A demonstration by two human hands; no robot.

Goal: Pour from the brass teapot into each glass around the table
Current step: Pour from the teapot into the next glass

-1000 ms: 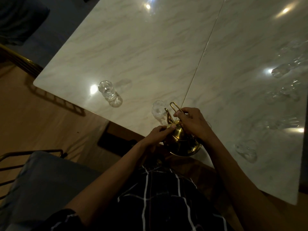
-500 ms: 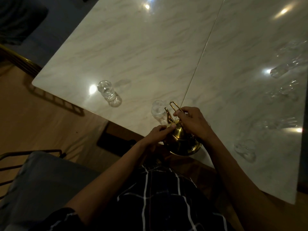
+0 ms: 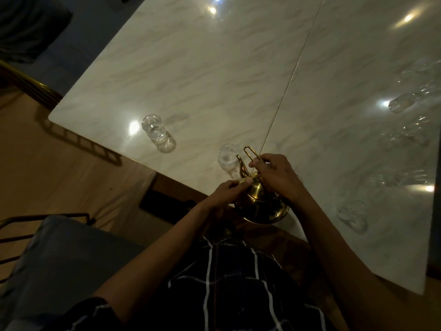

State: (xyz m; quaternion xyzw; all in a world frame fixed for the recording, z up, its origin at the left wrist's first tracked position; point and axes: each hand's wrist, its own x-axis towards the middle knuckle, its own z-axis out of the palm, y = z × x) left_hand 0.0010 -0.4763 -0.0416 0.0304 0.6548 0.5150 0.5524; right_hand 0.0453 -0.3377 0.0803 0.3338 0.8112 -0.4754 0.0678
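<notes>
Almost nothing had moved since the earlier frames: the brass teapot (image 3: pixel 260 199) sat as before at the near edge of the marble surface (image 3: pixel 214 68), its spout tipped toward the nearest glass (image 3: pixel 228 160), so the pour looked in progress or about to begin, though no stream could be made out. The right hand (image 3: pixel 276 175) had its grip clamped on the wire handle while the left hand (image 3: pixel 229 191) pressed fingertips on the lid. Another glass (image 3: pixel 155 130) stood further left; the glasses (image 3: pixel 353 216) at right were dim and blurred.

The table's (image 3: pixel 214 68) middle lies open; a glass (image 3: pixel 226 158) crowds the spout, and what seem further glasses (image 3: pixel 353 216) line the right.
</notes>
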